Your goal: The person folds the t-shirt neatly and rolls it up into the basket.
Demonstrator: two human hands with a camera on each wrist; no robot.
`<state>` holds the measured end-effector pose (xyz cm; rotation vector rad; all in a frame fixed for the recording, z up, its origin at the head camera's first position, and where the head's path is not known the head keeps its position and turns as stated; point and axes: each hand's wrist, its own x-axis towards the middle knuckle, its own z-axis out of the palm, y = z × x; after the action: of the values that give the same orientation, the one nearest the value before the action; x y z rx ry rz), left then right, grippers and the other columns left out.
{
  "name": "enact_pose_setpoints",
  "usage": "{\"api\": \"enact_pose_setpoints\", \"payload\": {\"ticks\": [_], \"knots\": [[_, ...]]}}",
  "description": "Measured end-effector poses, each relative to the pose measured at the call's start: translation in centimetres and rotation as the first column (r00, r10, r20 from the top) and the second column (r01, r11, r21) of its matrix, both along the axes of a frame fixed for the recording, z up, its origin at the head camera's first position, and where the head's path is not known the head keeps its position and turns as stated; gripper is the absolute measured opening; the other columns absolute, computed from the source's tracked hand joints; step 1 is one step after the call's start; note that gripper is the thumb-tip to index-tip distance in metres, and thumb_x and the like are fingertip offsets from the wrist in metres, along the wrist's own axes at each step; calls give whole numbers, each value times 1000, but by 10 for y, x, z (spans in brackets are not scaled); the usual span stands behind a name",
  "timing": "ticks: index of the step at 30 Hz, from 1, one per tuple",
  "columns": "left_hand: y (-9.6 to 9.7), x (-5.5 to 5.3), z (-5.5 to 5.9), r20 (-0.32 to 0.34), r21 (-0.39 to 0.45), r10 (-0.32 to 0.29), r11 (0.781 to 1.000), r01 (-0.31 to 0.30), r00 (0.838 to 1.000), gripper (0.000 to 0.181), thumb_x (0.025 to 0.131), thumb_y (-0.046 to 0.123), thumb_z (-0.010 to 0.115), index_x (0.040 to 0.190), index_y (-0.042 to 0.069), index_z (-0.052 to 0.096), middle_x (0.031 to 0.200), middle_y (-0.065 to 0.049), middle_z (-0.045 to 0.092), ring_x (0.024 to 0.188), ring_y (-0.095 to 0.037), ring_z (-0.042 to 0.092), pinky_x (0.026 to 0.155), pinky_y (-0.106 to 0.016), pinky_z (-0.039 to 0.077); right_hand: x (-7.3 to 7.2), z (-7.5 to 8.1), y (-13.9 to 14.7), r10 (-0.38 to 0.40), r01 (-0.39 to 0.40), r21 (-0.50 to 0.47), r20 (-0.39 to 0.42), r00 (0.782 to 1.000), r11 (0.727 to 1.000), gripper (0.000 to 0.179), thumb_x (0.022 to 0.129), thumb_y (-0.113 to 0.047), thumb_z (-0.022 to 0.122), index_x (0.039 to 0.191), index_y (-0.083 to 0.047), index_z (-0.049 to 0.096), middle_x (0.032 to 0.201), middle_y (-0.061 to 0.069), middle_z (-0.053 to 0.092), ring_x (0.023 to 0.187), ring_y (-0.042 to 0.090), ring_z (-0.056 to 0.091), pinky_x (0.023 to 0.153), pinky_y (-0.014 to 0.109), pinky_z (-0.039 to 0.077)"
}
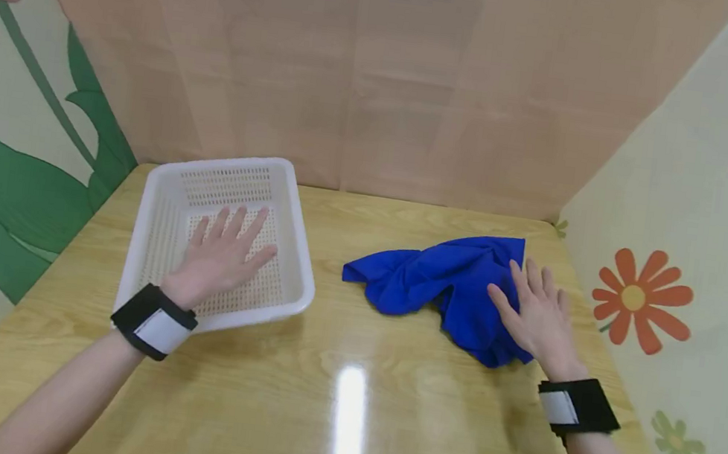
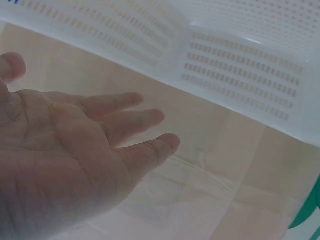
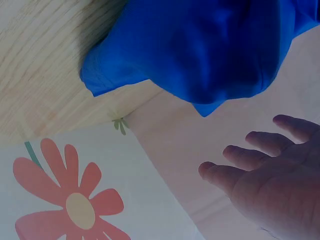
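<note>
A white plastic basket (image 1: pixel 303 265) with slotted walls stands on the left of the table. Over it hovers my left hand (image 1: pixel 219 259), palm down with fingers spread and straight. The left wrist view shows this hand (image 2: pixel 75 145) holding nothing, apart from the basket's rim (image 2: pixel 215 107). On the right lies a crumpled blue cloth (image 1: pixel 426 271). My right hand (image 1: pixel 542 322) is just above its right end, fingers extended. In the right wrist view the hand (image 3: pixel 280 175) is apart from the blue cloth (image 3: pixel 200 55), with nothing in its grasp.
Both things rest on a light wood-grain table (image 1: pixel 289 413) with a bright reflection near the front. A beige sheet (image 1: pixel 386 95) covers the back. Printed panels with flowers (image 1: pixel 642 300) flank both sides of the table. Each wrist wears a black strap (image 1: pixel 579 409).
</note>
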<state>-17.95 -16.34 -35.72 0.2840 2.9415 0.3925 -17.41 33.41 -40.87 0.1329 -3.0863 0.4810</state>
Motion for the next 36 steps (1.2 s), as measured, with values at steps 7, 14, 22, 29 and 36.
{"api": "enact_pose_setpoints", "payload": {"ticks": [7, 14, 22, 29, 36], "knots": [[31, -14, 3, 23, -7, -64, 998, 64, 998, 76, 104, 61, 31, 162, 14, 16, 159, -21, 38, 151, -45, 28, 122, -66, 6, -8, -6, -1, 2, -1, -37, 21, 1000, 999, 80, 104, -60, 34, 160, -5, 18, 165, 31, 11, 151, 56, 3, 113, 78, 4], [51, -29, 0, 95, -35, -90, 995, 94, 991, 83, 101, 65, 34, 161, 9, 21, 146, -21, 55, 135, -45, 51, 118, -72, 14, -15, -7, -9, 7, -6, -23, 65, 998, 1000, 80, 104, -60, 35, 159, -3, 22, 164, 32, 15, 150, 58, 7, 112, 79, 7], [57, -36, 0, 102, -80, -91, 992, 100, 991, 76, 100, 57, 45, 160, 16, 25, 152, -23, 47, 136, -48, 48, 110, -71, 30, -30, -16, -16, 24, -27, 14, 181, 983, 1000, 82, 102, -61, 39, 161, -8, 17, 163, 33, 15, 146, 61, 17, 109, 79, 18], [44, -30, 5, 143, -64, -89, 993, 99, 986, 61, 105, 26, 41, 157, -1, 25, 122, -27, 65, 88, -31, 65, 84, -48, 53, -40, -26, -17, 56, -69, 33, 285, 957, 997, 79, 102, -55, 46, 160, -6, 22, 160, 35, 24, 144, 59, 24, 109, 77, 26], [22, -24, 2, 153, 86, -69, 995, 57, 986, 59, 101, 5, 39, 156, -5, 23, 73, -9, 52, 50, -10, 35, 46, -22, 33, -42, -34, -11, 76, -97, 59, 278, 958, 994, 69, 104, -44, 49, 156, -2, 32, 156, 40, 27, 140, 63, 28, 111, 75, 25]]}}
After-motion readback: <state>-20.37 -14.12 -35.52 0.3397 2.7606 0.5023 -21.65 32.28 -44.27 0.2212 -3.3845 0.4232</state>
